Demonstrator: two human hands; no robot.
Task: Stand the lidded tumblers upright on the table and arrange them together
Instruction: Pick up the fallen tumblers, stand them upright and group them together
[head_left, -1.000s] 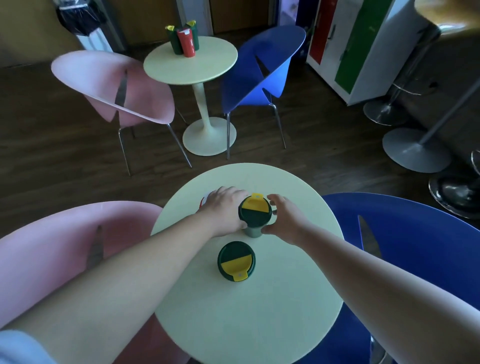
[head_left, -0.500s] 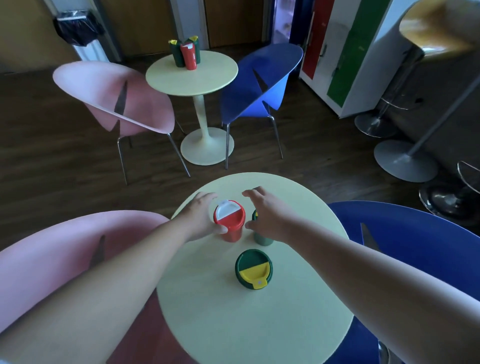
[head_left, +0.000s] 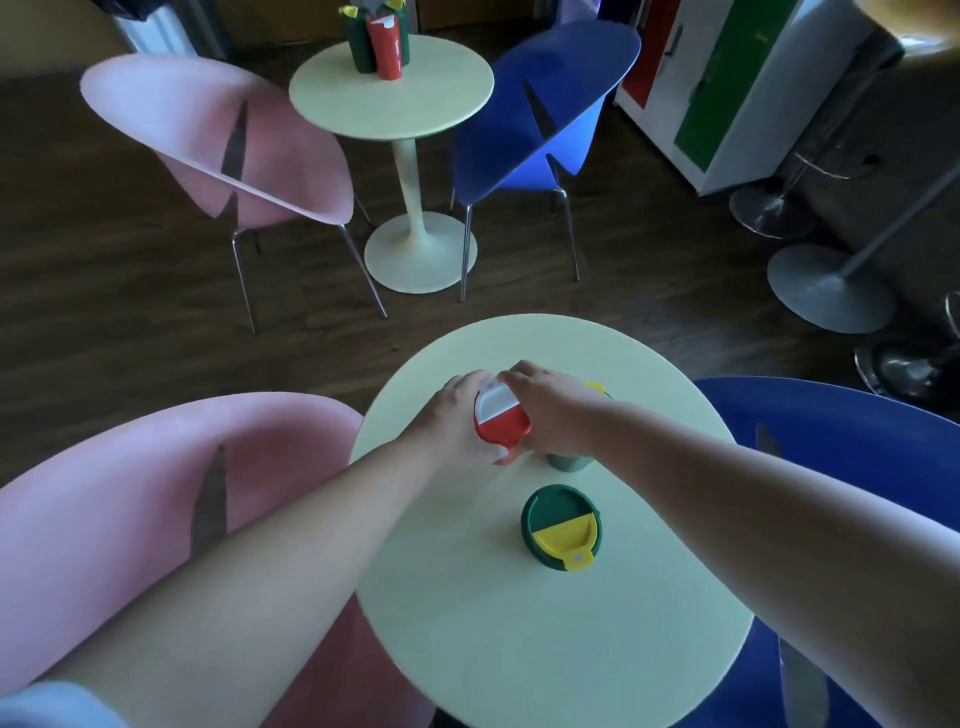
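Moved since earlier frame: red tumbler (head_left: 503, 422) now sits closer to the far green tumbler (head_left: 569, 460); the right-hand grip (head_left: 558, 415) has left that green one and come across to the red.
Left-hand grip (head_left: 457, 428): curled round the red tumbler's left wall, thumb low near the base.
Right-hand grip: clasps the opposite side, fingertips at the lid's far rim. The two-sided hold is judged to steady and steer the tumbler into the group.
Red tumbler: smooth round plastic, white flip flap on a red lid. It appears slightly tilted; its contact with the tabletop (head_left: 519, 649) is hidden.
Far green tumbler: upright, mostly hidden behind the right hand; a yellow tab shows.
Near green tumbler (head_left: 561, 526): upright, standing apart, dark green lid with yellow flap.
Tabletop: round, pale, matte.
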